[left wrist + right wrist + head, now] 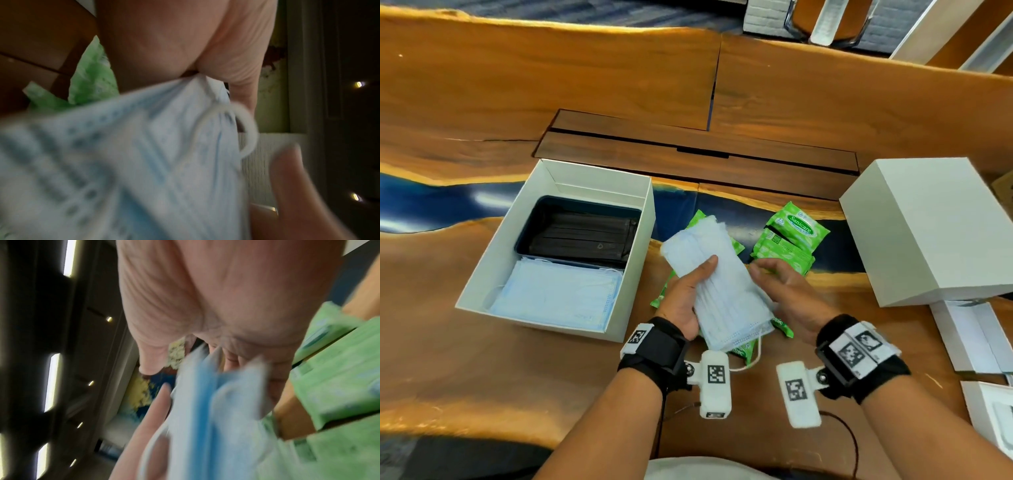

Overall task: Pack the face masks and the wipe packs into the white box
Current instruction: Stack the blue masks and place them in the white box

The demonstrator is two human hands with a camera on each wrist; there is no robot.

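Left hand point(683, 301) grips my mask stack point(717, 281), thumb on top; right hand point(782, 286) steadies its edge, fingers relaxed. I square it, then lower flat into white box point(493, 263), left of frame.

Colours on the wood-and-blue table point(482, 359)

White box point(482, 274) held black masks point(582, 236) and pale blue masks point(558, 294); the lifted stack point(722, 284) was white-blue; wipe packs point(794, 236) were bright green with white lettering.

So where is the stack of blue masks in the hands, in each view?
Head: mask stack at centre, right of the white box.
Left wrist: fills the lower left.
Right wrist: lower centre.
Shared landmark: green wipe packs.
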